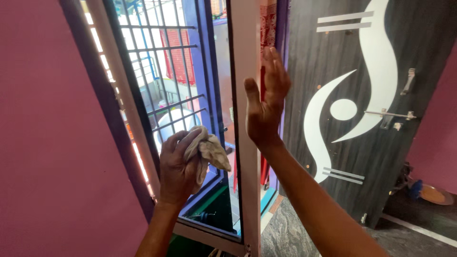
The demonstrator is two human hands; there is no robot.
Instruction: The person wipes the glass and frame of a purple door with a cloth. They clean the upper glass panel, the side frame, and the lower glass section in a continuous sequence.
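Observation:
My left hand point(178, 166) is closed around a crumpled beige cloth point(209, 150) and presses it against the glass pane point(216, 95) of an open window sash. My right hand point(264, 102) is flat and upright, fingers together, resting against the white frame edge point(247, 57) of that sash. The sash stands swung inward, between my two hands.
Behind the glass is a dark metal window grille point(162, 47), with a red cloth hanging outside. A dark grey door point(371, 157) with white curved patterns and metal latches point(390, 115) stands to the right. Pink walls point(43, 143) lie on both sides. The floor is speckled stone point(285, 233).

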